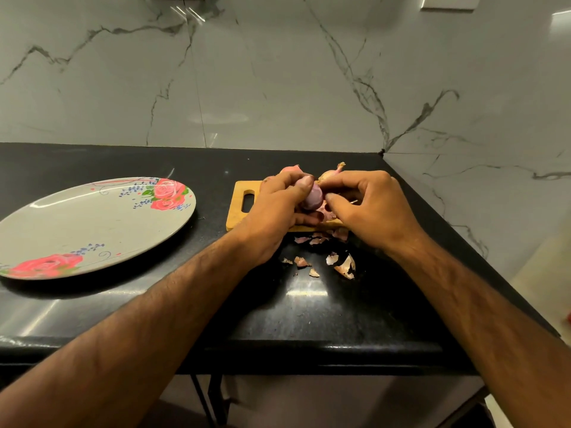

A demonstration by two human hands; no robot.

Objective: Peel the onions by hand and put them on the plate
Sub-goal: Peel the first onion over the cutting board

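My left hand [278,205] grips a small purple onion [313,197] over a wooden cutting board [239,208], thumb on top of it. My right hand [367,205] is curled beside it, fingertips pinching at the onion's skin on its lower right side. Two unpeeled onions [329,174] lie on the board behind my hands, one partly hidden. A grey oval plate [92,223] with red rose prints sits on the counter to the left, with no onions on it.
Several torn onion skins [336,262] lie on the black counter [309,310] in front of the board. A marble wall stands behind and to the right. The counter's front edge is near me, its right edge just past the board.
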